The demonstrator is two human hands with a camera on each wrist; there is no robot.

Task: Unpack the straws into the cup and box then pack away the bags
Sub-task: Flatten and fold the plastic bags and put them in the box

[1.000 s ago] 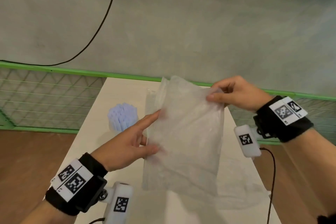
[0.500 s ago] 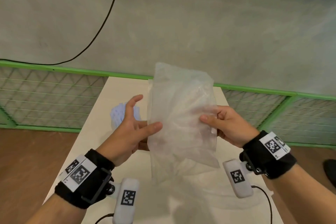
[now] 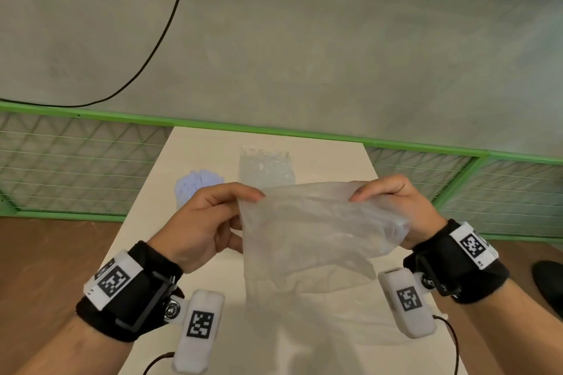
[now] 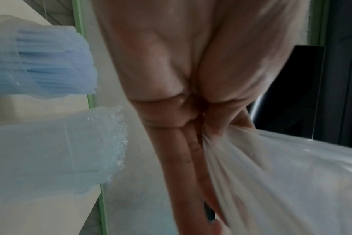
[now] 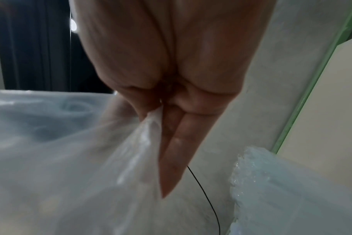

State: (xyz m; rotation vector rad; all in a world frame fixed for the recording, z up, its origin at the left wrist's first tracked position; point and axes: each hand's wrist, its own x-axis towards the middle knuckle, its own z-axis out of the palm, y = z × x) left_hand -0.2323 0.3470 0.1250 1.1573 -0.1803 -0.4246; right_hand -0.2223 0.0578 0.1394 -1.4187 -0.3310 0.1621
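A: Step in hand?
B: Packing away. Empty bag (image 3: pixel 310 231) held above the surface (image 3: pixel 213 143), stretched between left hand (image 3: pixel 201 222) and right hand (image 3: pixel 399 210); fingers (image 4: pixel 191 143) of both pinching its top edge.
A: Straws?
B: Already out, by the look. Blue straws (image 3: pixel 195 183) upright at far left, clear straws (image 3: pixel 266 166) in a container beside them (cup or box, cannot tell). Second bag (image 3: pixel 350 320) flat on surface, below the held one.
A: Next?
B: Probably folding or flattening. Thin film, slippery; firm pinch needed, hands brought together evenly.
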